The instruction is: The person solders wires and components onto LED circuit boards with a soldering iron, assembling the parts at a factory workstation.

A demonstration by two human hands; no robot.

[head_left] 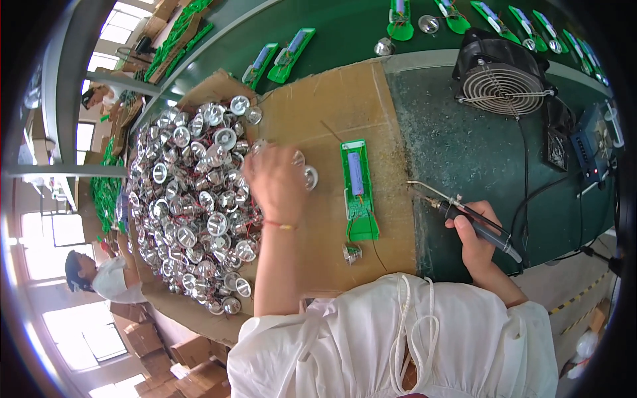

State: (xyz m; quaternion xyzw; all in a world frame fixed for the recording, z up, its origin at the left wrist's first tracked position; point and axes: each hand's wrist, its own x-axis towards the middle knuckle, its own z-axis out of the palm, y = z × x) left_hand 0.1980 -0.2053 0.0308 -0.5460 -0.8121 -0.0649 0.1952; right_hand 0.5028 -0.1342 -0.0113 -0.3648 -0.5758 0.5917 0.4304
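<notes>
My right hand (476, 232) is wrapped around a soldering iron (450, 211), whose tip points left over the edge of the cardboard. My left hand (274, 182) reaches to the right edge of a big heap of small silvery lamp reflectors (192, 219); its fingers are smeared by motion, and whether it holds one I cannot tell. Between my hands lies an open green flashlight housing (363, 229) with a purple battery cell (355, 174) in it. From its lower end thin wires run out, and a single reflector (352, 253) lies just below.
Brown cardboard (298, 106) covers part of the green table (431, 146). A black fan with a wire grille (504, 89) stands at the far right, beside a blue soldering station (592, 142). More green housings (292, 54) line the back. Two people (109, 275) sit at the left.
</notes>
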